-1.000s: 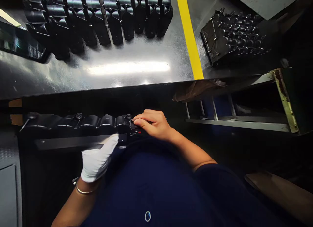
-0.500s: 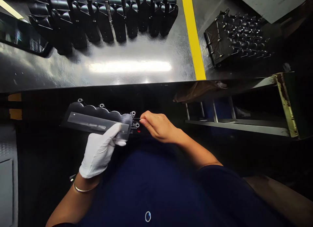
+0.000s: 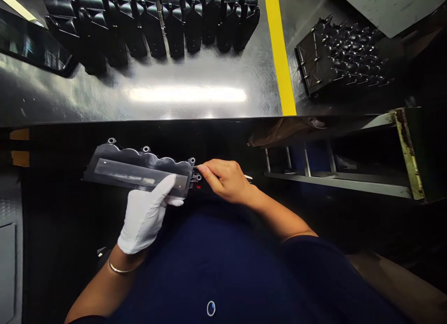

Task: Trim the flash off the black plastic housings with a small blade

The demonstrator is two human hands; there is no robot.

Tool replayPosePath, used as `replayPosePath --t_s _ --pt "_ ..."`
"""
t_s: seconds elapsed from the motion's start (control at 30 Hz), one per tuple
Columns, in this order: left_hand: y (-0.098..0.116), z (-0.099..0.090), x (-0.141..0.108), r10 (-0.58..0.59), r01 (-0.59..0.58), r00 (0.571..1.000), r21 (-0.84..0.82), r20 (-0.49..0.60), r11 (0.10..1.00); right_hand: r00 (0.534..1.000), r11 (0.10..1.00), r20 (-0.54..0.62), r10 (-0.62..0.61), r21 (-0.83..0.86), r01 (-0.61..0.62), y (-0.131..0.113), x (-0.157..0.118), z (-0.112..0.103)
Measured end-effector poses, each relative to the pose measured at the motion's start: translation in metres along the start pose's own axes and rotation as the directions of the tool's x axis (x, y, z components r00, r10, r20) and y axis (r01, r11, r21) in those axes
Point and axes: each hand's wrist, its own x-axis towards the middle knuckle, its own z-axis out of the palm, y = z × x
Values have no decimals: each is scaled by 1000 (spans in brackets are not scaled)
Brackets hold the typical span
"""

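Basically, left hand (image 3: 145, 217), in a white glove, pinches a black part (image 3: 138, 165) near its right end: thumb pressed on the flat strip (image 3: 139, 174) along its face, other fingers curled below and behind. Part is held in the air in front of the body, below the near edge of the steel table (image 3: 188, 107), tilted a bit, left end higher. Its top edge is scalloped, with ring-shaped lugs along it and another lug on the right end, near a small red spot (image 3: 198, 187).

Right hand (image 3: 223, 179), bare, has thumb and index pressed together on a thin tool (image 3: 248, 177), probably a blade or pick; mostly hidden by the hand, pale end out behind. Fingertips are right at the part's right end; contact of the tip can't be told.

On the table: row of black parts (image 3: 174, 30) side by side at upper left, yellow tape (image 3: 280, 54) right of them, second group of black parts (image 3: 335, 54) beyond the tape. Metal rack (image 3: 345, 180) lower right, brown bag (image 3: 279, 132) near the table edge. Bracelet (image 3: 122, 271) on the left wrist.
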Motion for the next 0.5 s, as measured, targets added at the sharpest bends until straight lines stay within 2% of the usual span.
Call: replayPosePath --t_s 0.1,0.23,0.37,0.43,0.5 --pt "3 1 -1 -10 10 1000 6 15 1000 999 999 45 -5 48 3 1 1 -5" --pt "6 2 -1 -14 13 999 30 33 999 1000 999 7 -9 49 9 0 1 -7" --pt "2 2 0 -10 10 1000 -8 6 1000 1000 1000 4 -15 19 15 -1 2 -5" --pt "-2 -1 1 -2 2 1000 -4 0 1000 999 1000 41 9 20 -10 -1 3 -7" --pt "-5 -4 1 -3 3 999 14 46 1000 988 998 157 4 65 -15 2 4 -13"
